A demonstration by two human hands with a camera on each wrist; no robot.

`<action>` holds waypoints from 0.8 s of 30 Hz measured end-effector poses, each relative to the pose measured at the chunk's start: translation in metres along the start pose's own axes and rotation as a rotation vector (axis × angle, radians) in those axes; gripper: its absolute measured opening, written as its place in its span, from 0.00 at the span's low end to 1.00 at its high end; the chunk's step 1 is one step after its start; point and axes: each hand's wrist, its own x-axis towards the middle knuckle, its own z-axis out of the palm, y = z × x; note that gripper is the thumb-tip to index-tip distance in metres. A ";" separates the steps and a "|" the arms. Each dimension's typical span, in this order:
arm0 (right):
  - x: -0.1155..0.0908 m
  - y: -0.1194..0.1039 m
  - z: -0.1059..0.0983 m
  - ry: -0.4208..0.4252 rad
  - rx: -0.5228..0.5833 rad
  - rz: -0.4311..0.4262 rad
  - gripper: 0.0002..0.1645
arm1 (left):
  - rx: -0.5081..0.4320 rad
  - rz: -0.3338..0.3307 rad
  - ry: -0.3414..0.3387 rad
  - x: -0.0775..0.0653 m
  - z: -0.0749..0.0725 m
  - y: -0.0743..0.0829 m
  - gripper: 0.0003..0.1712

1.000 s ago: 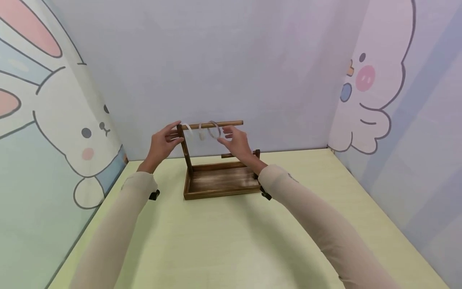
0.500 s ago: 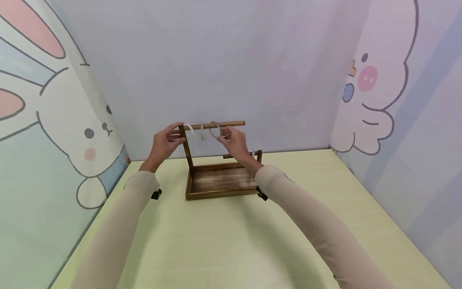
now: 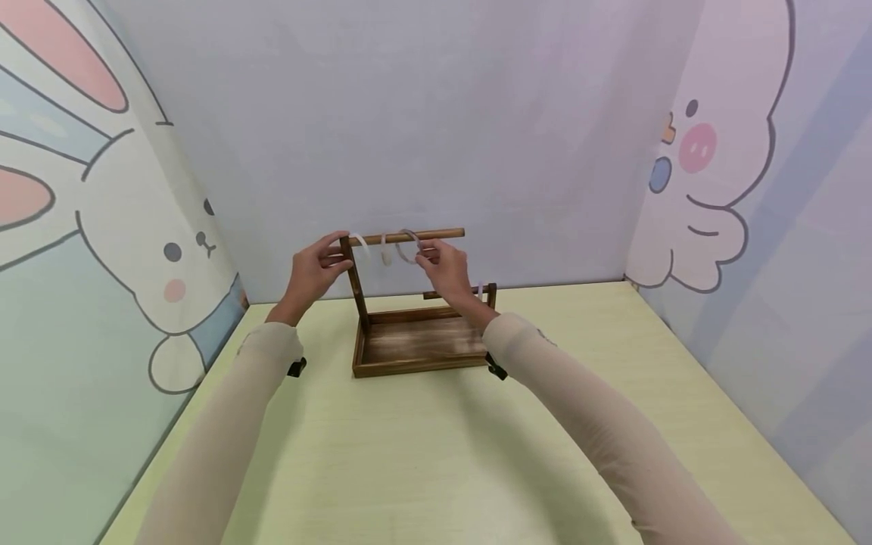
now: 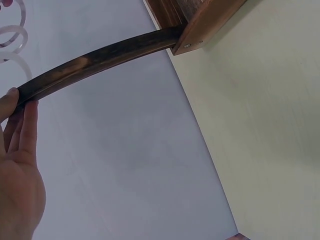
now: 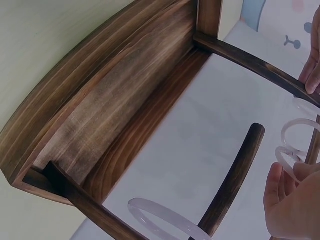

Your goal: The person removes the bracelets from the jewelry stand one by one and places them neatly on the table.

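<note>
A dark wooden jewellery stand (image 3: 415,368) has a tray base and two rods. My left hand (image 3: 315,269) grips the top of its tall left post (image 4: 90,65) between thumb and fingers. On the upper rod (image 3: 443,233) hang a white bangle (image 3: 363,244) near the post, a pale bangle (image 3: 386,256) and a greyish translucent bangle (image 5: 280,159). My right hand (image 3: 446,269) pinches the greyish bangle at its right side, with the rod passing through the ring. Another translucent bangle (image 5: 155,206) hangs on the lower rod (image 5: 240,165), partly behind my right wrist in the head view.
The stand sits on a pale yellow-green table (image 3: 409,446), close to the back wall (image 3: 436,136). Side walls carry a cartoon rabbit (image 3: 146,227) and a cartoon chick (image 3: 715,166). The short right post (image 5: 90,205) holds the lower rod.
My right fingers have closed on the greyish bangle, which they stood close beside a second ago. My left hand keeps its grip on the post. The head view has shifted slightly.
</note>
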 end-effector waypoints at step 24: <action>-0.002 0.006 -0.022 -0.002 0.136 0.080 0.17 | 0.007 -0.037 -0.007 0.000 0.000 0.002 0.34</action>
